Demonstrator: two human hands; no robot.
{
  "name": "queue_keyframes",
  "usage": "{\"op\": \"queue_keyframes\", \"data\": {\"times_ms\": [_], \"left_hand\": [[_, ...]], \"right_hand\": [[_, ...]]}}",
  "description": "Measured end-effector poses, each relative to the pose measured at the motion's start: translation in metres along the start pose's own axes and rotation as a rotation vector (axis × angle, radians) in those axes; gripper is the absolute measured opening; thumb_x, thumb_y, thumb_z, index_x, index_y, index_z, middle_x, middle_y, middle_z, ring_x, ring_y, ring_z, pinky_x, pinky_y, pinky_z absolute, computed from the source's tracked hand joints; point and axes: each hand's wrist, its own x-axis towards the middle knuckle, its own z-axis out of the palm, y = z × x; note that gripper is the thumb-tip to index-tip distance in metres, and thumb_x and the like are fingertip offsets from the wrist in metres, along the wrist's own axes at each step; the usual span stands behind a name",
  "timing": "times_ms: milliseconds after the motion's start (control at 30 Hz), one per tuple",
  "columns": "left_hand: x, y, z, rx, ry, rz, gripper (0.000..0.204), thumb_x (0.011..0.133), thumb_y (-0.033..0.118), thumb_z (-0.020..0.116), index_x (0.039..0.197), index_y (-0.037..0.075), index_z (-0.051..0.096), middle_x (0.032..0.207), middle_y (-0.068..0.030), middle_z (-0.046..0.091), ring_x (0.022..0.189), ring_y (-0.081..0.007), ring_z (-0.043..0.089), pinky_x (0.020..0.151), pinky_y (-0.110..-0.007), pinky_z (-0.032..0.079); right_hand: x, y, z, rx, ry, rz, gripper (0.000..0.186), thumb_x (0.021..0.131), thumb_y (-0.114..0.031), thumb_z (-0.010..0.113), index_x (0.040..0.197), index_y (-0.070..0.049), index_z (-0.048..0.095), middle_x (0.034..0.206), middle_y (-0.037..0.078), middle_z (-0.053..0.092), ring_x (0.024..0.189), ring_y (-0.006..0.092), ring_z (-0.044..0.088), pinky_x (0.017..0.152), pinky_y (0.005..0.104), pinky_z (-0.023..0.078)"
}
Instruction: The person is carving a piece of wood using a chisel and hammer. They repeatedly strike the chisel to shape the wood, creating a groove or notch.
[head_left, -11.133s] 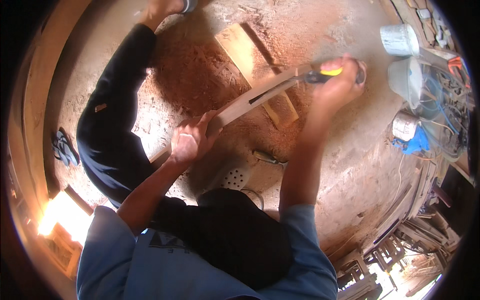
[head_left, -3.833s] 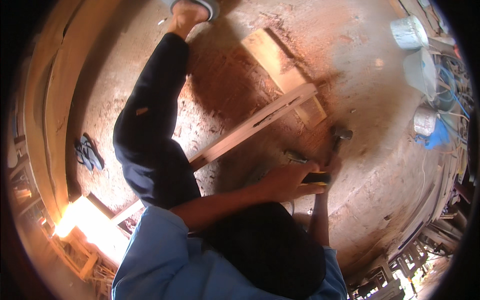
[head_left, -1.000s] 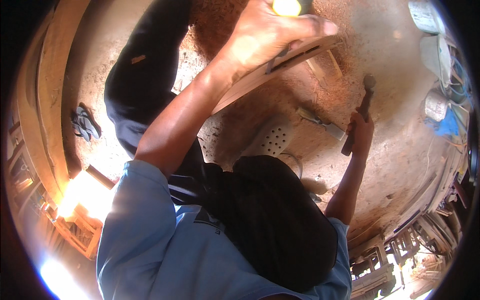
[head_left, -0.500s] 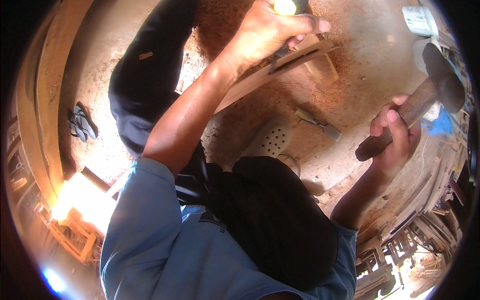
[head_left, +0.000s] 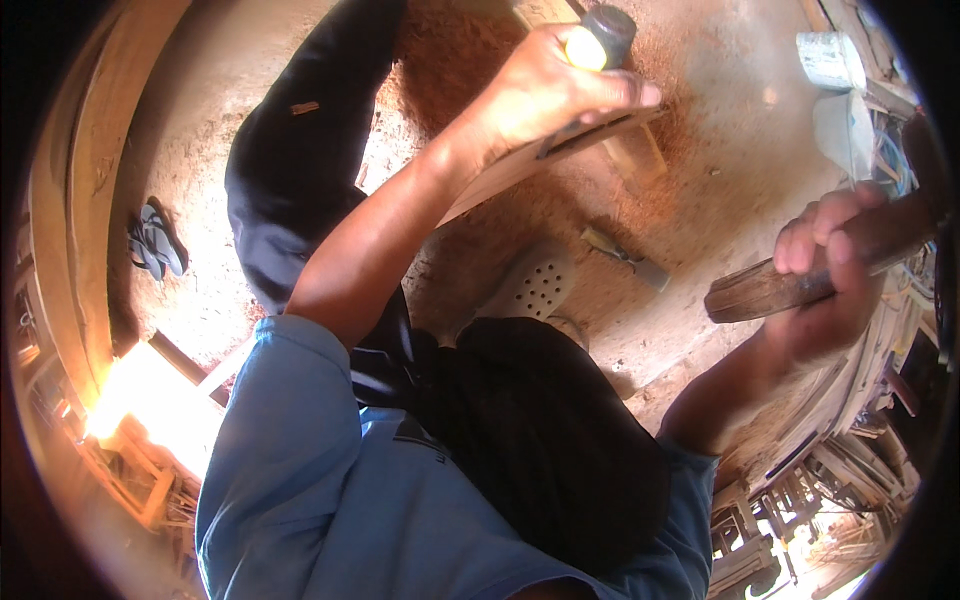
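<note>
Beam point(head_left: 505, 175) lies aslant below the left forearm, its long axis running from the black-trousered leg point(head_left: 290, 190) at lower left toward upper right, its far end over a pale board point(head_left: 640, 152). A dark slot point(head_left: 612, 127) runs lengthwise in it, partly covered by the left hand point(head_left: 545, 85), whose fingers are wrapped round a chisel point(head_left: 606, 35) with the thumb stretched out to the right. The chisel's butt points up; its blade is mostly hidden, so contact with the slot cannot be told. The right hand point(head_left: 835, 250) is curled firmly round a hammer point(head_left: 770, 290), handle end toward lower left, head lost in shadow at upper right. Half a second ago that head showed plainly before the buckets point(head_left: 832, 62); it has since moved out to the dark rim, while the left hand's grip is unchanged. Sawdust reddens the bare floor point(head_left: 725, 180), where a second chisel point(head_left: 608, 243) lies near a perforated shoe point(head_left: 538, 282). Sandals point(head_left: 158, 243) sit at left beside a long plank point(head_left: 95, 170), and scrap wood point(head_left: 860, 465) is heaped at lower right.
</note>
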Motion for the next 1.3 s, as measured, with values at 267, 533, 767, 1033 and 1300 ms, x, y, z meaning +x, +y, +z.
{"op": "queue_keyframes", "data": {"times_ms": [267,533,767,1033,1300], "left_hand": [[-0.014,0.009,0.007,0.076,-0.012,-0.137,0.036,0.077,0.029,0.089,0.096,0.007,0.068,0.087,0.0013,0.067,0.084,-0.0092,0.063,0.081,-0.027,0.054],[-0.023,-0.012,0.007,-0.406,-0.036,0.02,0.024,0.082,0.009,0.083,0.103,0.004,0.071,0.092,0.0009,0.071,0.083,-0.0068,0.065,0.074,-0.023,0.053],[-0.032,-0.005,0.007,0.003,-0.184,0.002,0.027,0.079,0.015,0.083,0.095,0.005,0.065,0.087,-0.0004,0.065,0.086,-0.0094,0.063,0.075,-0.027,0.053],[-0.038,-0.005,0.01,0.006,-0.127,0.005,0.034,0.077,0.02,0.086,0.103,0.006,0.07,0.09,-0.0023,0.066,0.086,-0.0114,0.062,0.078,-0.029,0.051],[-0.043,-0.008,0.011,-0.002,-0.185,0.02,0.032,0.077,0.011,0.084,0.105,0.006,0.07,0.097,-0.0022,0.069,0.09,-0.01,0.064,0.08,-0.029,0.053]], "right_hand": [[0.034,-0.055,0.027,-0.026,-0.203,-0.248,0.028,0.091,-0.004,0.059,0.118,0.003,0.053,0.076,0.009,0.056,0.053,0.0106,0.047,0.054,0.0281,0.043],[0.01,-0.013,0.043,-1.078,-0.763,0.047,0.057,0.086,-0.007,0.069,0.139,0.004,0.05,0.082,0.011,0.061,0.066,0.0193,0.054,0.065,0.035,0.049],[0.004,-0.063,0.02,-0.527,-0.438,0.011,0.028,0.09,-0.002,0.062,0.117,0.0,0.055,0.088,0.013,0.067,0.075,0.0198,0.065,0.072,0.0364,0.054],[0.009,-0.074,0.049,-0.575,-0.624,-0.514,0.017,0.088,-0.007,0.065,0.104,-0.004,0.061,0.082,0.016,0.066,0.066,0.0263,0.063,0.062,0.0385,0.053],[-0.016,-0.036,0.01,-0.587,-0.493,0.119,0.038,0.085,-0.004,0.069,0.122,-0.003,0.063,0.093,0.004,0.068,0.067,0.013,0.062,0.059,0.0319,0.05]]}}
